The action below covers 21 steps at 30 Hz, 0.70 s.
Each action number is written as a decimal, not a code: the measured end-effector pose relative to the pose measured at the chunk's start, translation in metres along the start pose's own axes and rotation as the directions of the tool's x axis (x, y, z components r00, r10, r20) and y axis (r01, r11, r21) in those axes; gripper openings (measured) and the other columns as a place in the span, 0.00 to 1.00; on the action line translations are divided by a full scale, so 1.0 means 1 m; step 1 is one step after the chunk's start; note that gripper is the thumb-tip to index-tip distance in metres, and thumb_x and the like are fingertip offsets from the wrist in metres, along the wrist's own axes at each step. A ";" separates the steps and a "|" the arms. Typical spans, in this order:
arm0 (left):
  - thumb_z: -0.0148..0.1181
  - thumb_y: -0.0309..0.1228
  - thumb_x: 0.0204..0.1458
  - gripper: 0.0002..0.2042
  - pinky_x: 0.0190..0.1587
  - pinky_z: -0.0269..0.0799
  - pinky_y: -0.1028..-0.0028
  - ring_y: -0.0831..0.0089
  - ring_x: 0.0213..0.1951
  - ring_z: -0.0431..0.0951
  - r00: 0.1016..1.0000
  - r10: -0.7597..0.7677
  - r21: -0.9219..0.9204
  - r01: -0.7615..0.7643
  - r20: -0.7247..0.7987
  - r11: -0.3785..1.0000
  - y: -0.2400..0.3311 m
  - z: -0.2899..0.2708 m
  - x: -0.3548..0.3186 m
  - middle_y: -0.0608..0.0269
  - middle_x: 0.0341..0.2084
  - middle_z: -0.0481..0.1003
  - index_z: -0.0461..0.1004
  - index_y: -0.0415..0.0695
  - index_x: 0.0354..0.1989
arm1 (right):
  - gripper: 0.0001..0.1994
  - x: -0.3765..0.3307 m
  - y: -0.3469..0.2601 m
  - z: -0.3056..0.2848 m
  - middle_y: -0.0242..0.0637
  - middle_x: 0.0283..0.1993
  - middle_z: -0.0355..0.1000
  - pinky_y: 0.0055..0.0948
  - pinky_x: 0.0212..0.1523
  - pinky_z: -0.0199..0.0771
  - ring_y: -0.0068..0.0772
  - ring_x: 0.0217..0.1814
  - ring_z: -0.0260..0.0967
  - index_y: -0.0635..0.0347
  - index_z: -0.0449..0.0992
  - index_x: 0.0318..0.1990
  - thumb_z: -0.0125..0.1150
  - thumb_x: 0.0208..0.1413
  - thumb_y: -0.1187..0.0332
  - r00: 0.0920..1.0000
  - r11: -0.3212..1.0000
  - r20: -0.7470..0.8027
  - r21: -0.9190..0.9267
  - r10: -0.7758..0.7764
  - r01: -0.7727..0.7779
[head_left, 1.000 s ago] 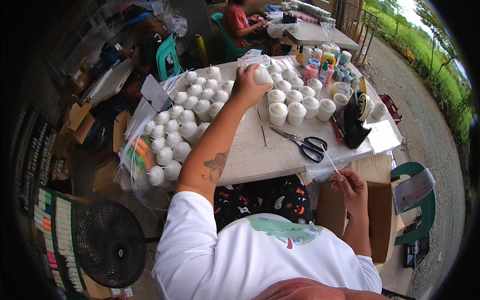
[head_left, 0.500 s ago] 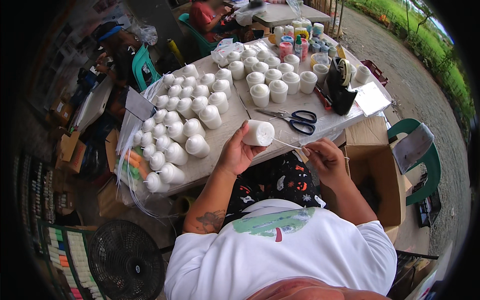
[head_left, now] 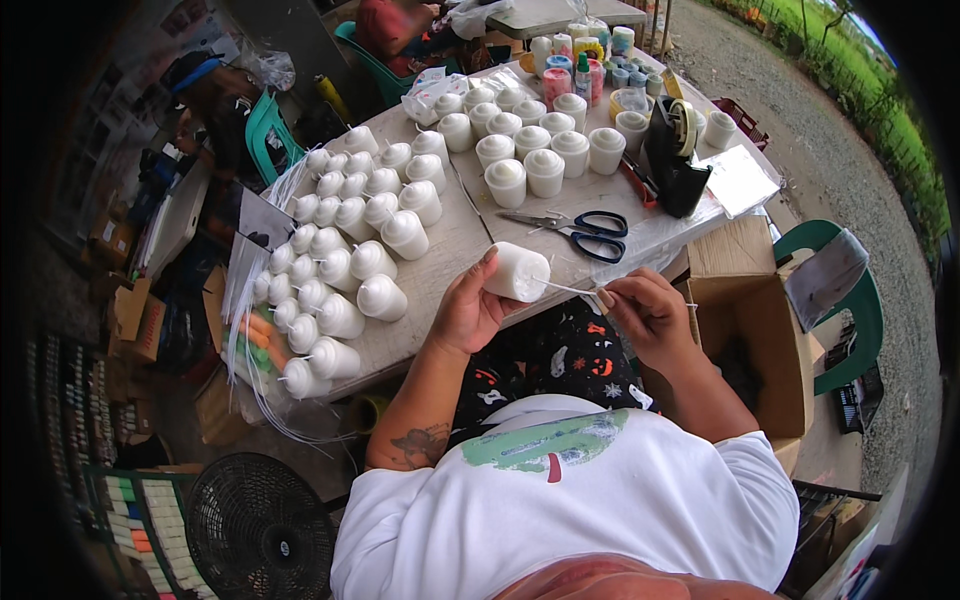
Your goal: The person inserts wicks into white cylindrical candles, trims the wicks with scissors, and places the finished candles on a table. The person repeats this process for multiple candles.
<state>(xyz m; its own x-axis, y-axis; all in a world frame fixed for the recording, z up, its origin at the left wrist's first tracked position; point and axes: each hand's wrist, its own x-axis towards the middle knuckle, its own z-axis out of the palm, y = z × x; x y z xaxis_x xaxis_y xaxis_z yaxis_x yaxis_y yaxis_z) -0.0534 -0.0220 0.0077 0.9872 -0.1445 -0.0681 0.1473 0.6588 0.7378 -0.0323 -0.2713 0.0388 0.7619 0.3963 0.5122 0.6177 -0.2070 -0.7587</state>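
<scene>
A white candle lies tilted on its side in the fingers of my left hand, just over the table's near edge. From its end a white wick runs across to my right hand, whose fingers pinch it. Beyond the candle, a pair of scissors with dark blue handles rests on the table. Rows of white candles with thin wicks stand to the left, and a second group of white candles is farther back.
A black tape dispenser stands at the table's right, with white paper beside it. An open cardboard box and a green chair are at my right. Long white wicks hang off the left edge. A black fan stands lower left.
The view has shifted slightly, so the table appears a little farther left and higher. Both hands keep nearly the same hold on the candle and its wick.
</scene>
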 end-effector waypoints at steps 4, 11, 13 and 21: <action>0.52 0.43 0.59 0.20 0.47 0.76 0.66 0.67 0.46 0.77 1.000 0.002 0.019 -0.001 -0.017 1.000 0.001 0.003 0.000 0.56 0.44 0.74 0.67 0.38 0.50 | 0.03 0.000 -0.001 0.001 0.34 0.26 0.67 0.20 0.23 0.64 0.21 0.23 0.65 0.64 0.77 0.34 0.63 0.52 0.77 0.998 0.998 0.015 0.020 0.057 -0.057; 0.55 0.39 0.58 0.20 0.50 0.73 0.67 0.69 0.46 0.75 0.994 0.099 0.147 -0.093 -0.036 0.985 -0.009 0.012 0.002 0.57 0.44 0.72 0.65 0.37 0.51 | 0.04 -0.001 0.003 0.005 0.35 0.27 0.67 0.22 0.24 0.66 0.25 0.24 0.67 0.63 0.76 0.34 0.64 0.51 0.76 1.000 0.997 -0.022 -0.071 -0.020 0.019; 0.55 0.39 0.58 0.21 0.51 0.72 0.66 0.69 0.47 0.75 0.993 0.109 0.122 -0.102 -0.045 0.987 -0.008 0.013 0.001 0.57 0.45 0.72 0.65 0.37 0.52 | 0.04 0.001 0.001 0.002 0.36 0.27 0.68 0.23 0.25 0.67 0.28 0.24 0.67 0.63 0.76 0.35 0.64 0.51 0.76 0.998 0.993 -0.025 -0.112 -0.052 0.049; 0.47 0.50 0.59 0.26 0.43 0.76 0.71 0.67 0.41 0.78 0.999 -0.009 -0.016 0.009 -0.045 1.000 0.000 0.009 0.000 0.53 0.41 0.75 0.67 0.36 0.52 | 0.06 0.000 0.004 0.003 0.36 0.28 0.69 0.26 0.27 0.67 0.31 0.28 0.68 0.61 0.76 0.37 0.64 0.51 0.76 0.999 0.997 -0.046 -0.072 -0.021 0.018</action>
<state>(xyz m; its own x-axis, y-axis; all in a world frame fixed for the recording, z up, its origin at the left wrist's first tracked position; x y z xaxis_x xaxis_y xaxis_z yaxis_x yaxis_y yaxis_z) -0.0537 -0.0291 0.0137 0.9875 -0.1173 -0.1051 0.1568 0.6692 0.7264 -0.0303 -0.2691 0.0346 0.7569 0.3593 0.5459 0.6435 -0.2640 -0.7185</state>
